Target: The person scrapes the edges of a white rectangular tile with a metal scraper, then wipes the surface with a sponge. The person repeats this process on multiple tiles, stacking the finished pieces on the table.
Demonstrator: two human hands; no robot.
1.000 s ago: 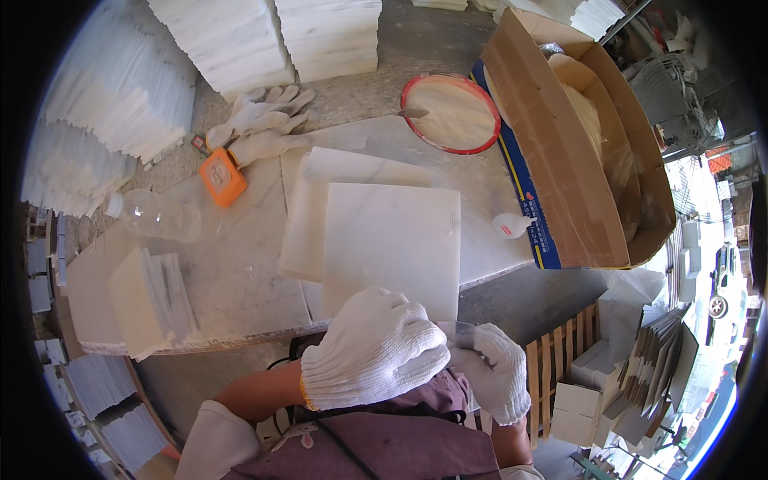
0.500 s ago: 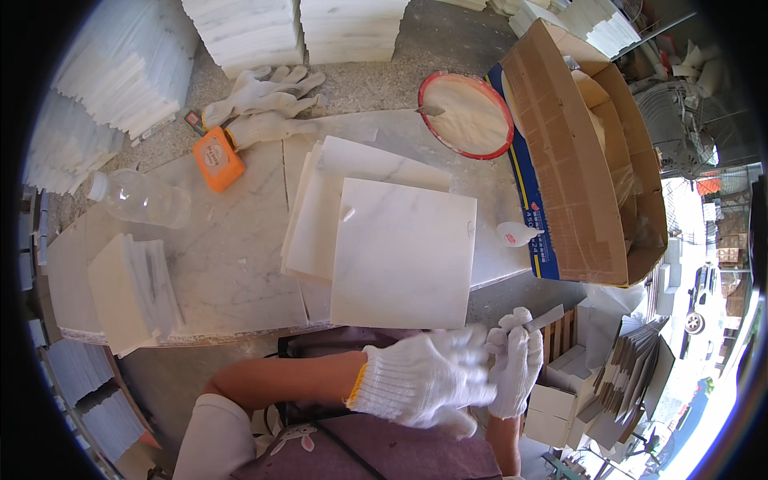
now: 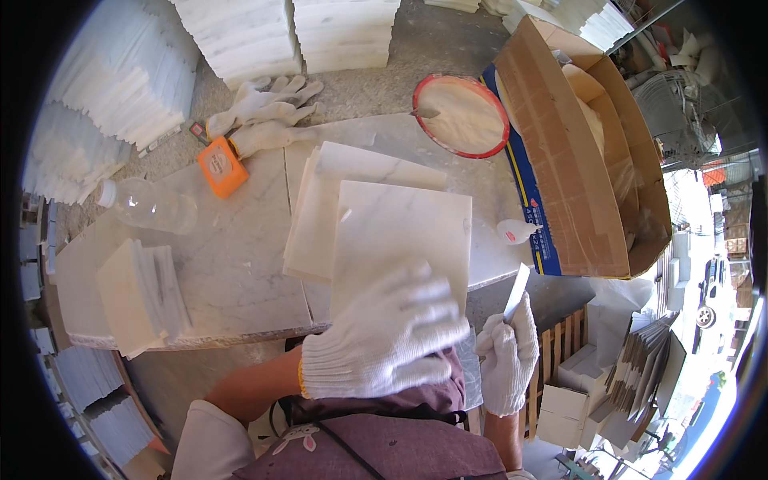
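Observation:
My left hand (image 3: 388,336), in a white knitted glove, spreads its fingers over the front part of the top white marble tile (image 3: 404,228). It is slightly blurred, and whether it touches the tile cannot be told. The tile lies askew on other white tiles (image 3: 368,166), with a small chip or glossy spot near its left edge. Right of the tile, my gloved right hand (image 3: 508,364) is closed around a flat, narrow blade (image 3: 518,290) that points up. The blade's grip end is hidden in the fingers.
A cardboard box (image 3: 564,152) stands at the right, a small white squeeze bottle (image 3: 516,232) beside it. Behind are a red-rimmed bowl of pale powder (image 3: 464,120) and spare gloves (image 3: 264,112). Left lie an orange tape measure (image 3: 222,166), a clear bottle (image 3: 152,204) and leaning tile pieces (image 3: 140,296).
My left hand has moved left and up, onto the front of the tile. My right hand has turned the blade more upright and raised it slightly.

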